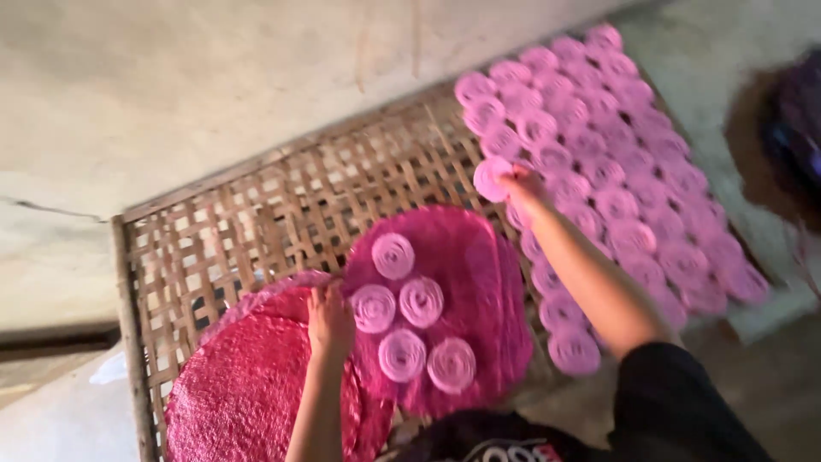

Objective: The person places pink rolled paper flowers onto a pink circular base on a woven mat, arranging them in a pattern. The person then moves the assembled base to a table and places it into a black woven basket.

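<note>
Apparently pink disc between right hand fingers, above woven rack.

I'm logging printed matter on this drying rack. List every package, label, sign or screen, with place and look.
No packages, signs or screens show.
Only a print on the black shirt, bottom edge: red and white, cut off.
Right hand holds a pink disc; left hand rests on a pink mat.

The near pink woven mat is cut off by the bottom edge. The left hand hides part of its rim. A dark blurred shape at far right cannot be identified. The right hand is motion-blurred, its fingers indistinct.
</note>
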